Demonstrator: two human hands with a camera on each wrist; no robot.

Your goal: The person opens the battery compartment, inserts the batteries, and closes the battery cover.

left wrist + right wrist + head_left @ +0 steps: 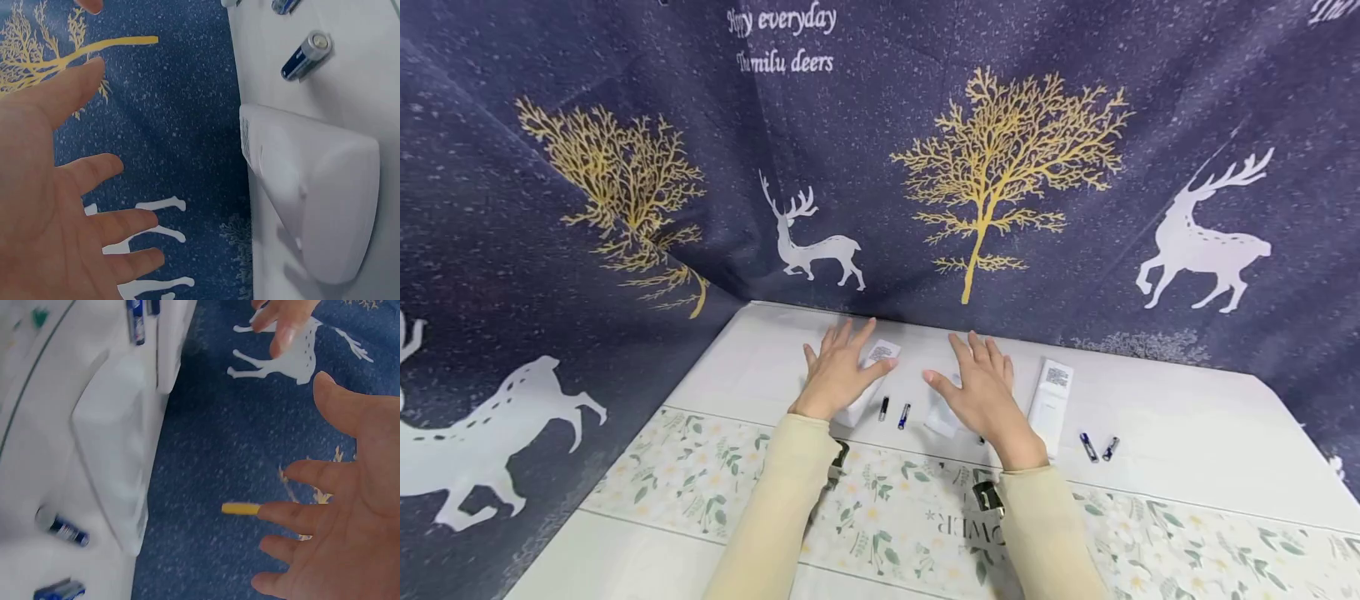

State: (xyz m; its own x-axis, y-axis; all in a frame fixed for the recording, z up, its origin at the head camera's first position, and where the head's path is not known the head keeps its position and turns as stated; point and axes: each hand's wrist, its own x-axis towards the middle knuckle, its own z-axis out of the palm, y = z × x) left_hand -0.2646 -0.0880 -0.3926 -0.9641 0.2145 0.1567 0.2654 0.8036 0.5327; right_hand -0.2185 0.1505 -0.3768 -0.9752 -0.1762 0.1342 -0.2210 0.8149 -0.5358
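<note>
My left hand is held over a long white plastic device with a printed label, its fingers spread and holding nothing. In the left wrist view, a clear space separates the palm from the white device. My right hand hovers with fingers apart above a second white device, which it partly hides. Two small batteries, a black-and-silver battery and a blue battery, lie between the hands. Another battery is mostly covered by the right hand.
A third labelled white device lies right of the right hand. Beyond it are two blue batteries, one battery beside another battery. The white table has a floral band. A dark blue deer-print cloth hangs behind and at left.
</note>
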